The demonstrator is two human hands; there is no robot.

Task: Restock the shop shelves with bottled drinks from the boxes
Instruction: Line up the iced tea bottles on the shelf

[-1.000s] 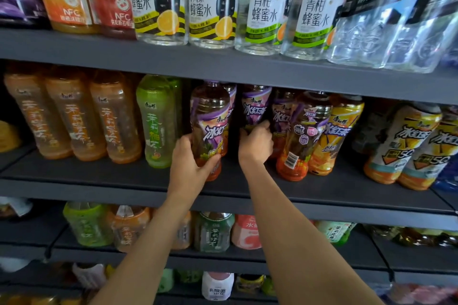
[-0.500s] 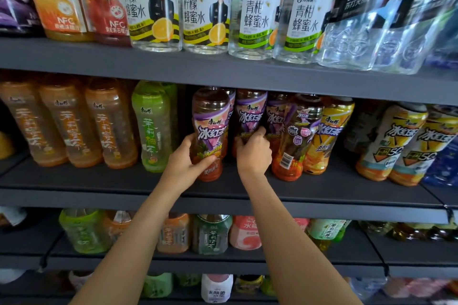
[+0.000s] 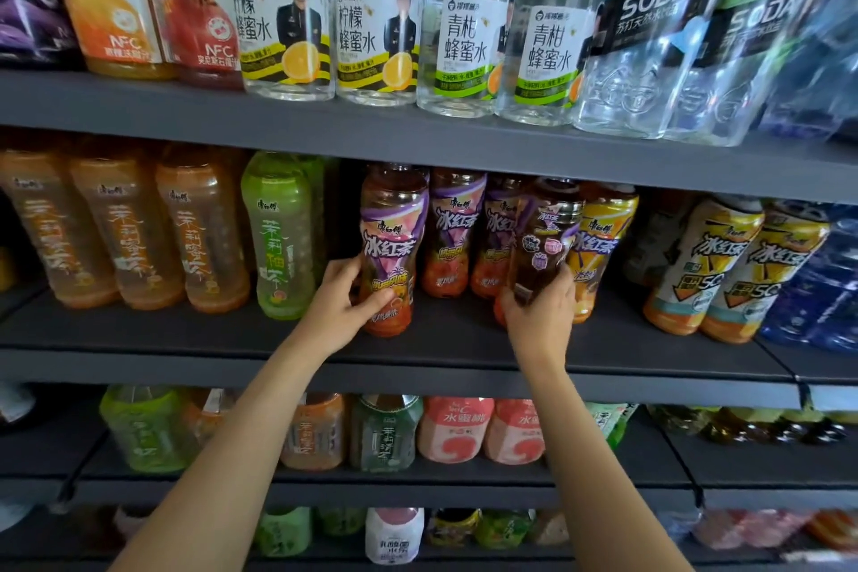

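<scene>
your left hand (image 3: 341,300) grips the lower half of a purple-labelled iced tea bottle (image 3: 392,246), thumb across the front and fingers curled round its left side. the bottle stands on the middle shelf (image 3: 445,341), near the front edge, roughly upright. just to its left is a gap, then a green tea bottle (image 3: 278,237), and further left three orange tea bottles (image 3: 125,232) in a row.

your right hand (image 3: 541,316) holds a second purple-labelled bottle (image 3: 548,237) low down, fingers wrapped round its base from below and the right. this one leans a little, its top towards the right, with its back label and sticker graphics facing you. whether its base touches the shelf you cannot tell, since your hand covers it. it sits just in front of a yellow-labelled iced tea bottle (image 3: 601,246).

between your two bottles, set further back, stand two more purple iced tea bottles (image 3: 452,232) side by side.

to the right, well apart from your hands, two larger yellow iced tea bottles (image 3: 710,265) stand beside blue water bottles (image 3: 817,288).

the upper shelf (image 3: 418,135) carries juice cartons (image 3: 107,5), honey water bottles (image 3: 376,37) and soda water bottles (image 3: 650,37). the lower shelf (image 3: 418,474) holds green, orange and pink drinks, partly hidden by your forearms.
</scene>
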